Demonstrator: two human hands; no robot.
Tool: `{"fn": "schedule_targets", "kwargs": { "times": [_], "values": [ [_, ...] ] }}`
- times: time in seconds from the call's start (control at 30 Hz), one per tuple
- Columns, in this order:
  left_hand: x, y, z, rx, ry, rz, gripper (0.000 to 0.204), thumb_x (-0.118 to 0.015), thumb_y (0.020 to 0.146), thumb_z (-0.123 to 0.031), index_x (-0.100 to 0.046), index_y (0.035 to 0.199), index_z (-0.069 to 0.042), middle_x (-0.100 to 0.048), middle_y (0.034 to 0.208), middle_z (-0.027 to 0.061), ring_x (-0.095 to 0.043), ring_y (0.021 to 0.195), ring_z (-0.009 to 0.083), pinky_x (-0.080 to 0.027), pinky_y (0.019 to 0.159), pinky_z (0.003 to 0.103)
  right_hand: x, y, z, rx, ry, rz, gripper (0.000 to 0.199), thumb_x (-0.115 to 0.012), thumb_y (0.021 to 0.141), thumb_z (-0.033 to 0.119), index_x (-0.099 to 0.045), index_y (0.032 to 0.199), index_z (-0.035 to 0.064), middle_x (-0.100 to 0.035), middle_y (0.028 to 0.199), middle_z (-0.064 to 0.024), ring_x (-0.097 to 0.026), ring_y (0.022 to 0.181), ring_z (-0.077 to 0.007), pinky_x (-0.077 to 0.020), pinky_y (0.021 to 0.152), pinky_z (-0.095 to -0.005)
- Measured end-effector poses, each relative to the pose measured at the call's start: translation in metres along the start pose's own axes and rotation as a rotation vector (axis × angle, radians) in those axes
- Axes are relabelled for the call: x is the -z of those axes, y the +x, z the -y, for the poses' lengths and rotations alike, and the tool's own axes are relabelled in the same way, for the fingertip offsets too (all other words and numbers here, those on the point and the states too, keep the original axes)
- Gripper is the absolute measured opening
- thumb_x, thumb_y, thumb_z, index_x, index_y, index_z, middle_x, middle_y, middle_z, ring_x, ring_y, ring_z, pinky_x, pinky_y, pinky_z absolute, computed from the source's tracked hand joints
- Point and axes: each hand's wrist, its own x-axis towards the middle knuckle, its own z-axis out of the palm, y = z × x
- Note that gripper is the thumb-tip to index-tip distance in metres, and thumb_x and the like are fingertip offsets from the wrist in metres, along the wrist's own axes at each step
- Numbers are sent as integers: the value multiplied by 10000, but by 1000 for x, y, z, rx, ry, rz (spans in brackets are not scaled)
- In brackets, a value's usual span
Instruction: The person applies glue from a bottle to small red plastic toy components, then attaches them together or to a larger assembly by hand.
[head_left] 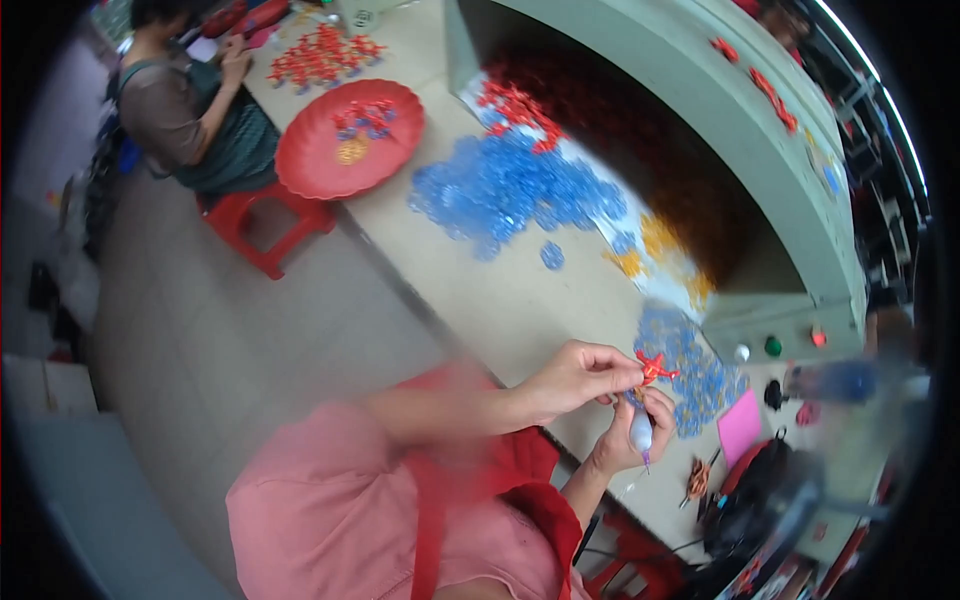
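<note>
My left hand [592, 378] pinches a small red plastic toy piece [656, 369] with projecting arms, like a tiny aeroplane. Just below it, my right hand [622, 442] has its fingers curled round a small whitish squeeze bottle [641, 428]. A thin purple needle tip points down from this bottle. Both hands are close together over the table edge, the fingertips near each other. Beside them lies a spread of clear bluish discs with yellowish middles [690, 365]. Some of what lies between the fingers is hidden.
Blue clear discs [520, 190] are heaped on the table [470, 290], near red pieces [520, 112] and yellow pieces [660, 238] under a pale green hood [640, 40]. Farther off are a red tray [300, 165], assembled red toys [322, 58] and a seated person [175, 110]. A pink sheet [741, 425] lies right.
</note>
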Motion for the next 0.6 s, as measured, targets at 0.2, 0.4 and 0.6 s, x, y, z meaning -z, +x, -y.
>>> {"fn": "schedule_targets", "kwargs": {
  "times": [0.2,0.4,0.6],
  "values": [
    [104,-48,-107,12,398,-62,334,-690,804,-110,-592,1098,14,-649,982,72,-610,836,109,-503,719,258,-145,-15,49,-131,139,-25,371,-693,666,-102,-585,1006,0,-529,1045,-161,-565,731,-182,-465,636,-271],
    [184,-73,-254,-517,871,-670,222,-668,784,-23,-637,1004,-30,-656,911,38,-615,798,111,-500,738,260,-142,-32,33,-212,167,57,311,-694,703,-84,-582,982,-5,-532,1050,-123,-536,680,-120,-444,647,-238],
    [326,-84,-345,-348,1161,-1241,203,-742,724,-83,-651,899,-38,-666,835,63,-622,749,123,-491,688,263,-128,-46,25,-320,85,65,196,-661,737,-80,-590,908,-17,-558,976,-104,-540,707,-125,-462,631,-233]
  ]
}}
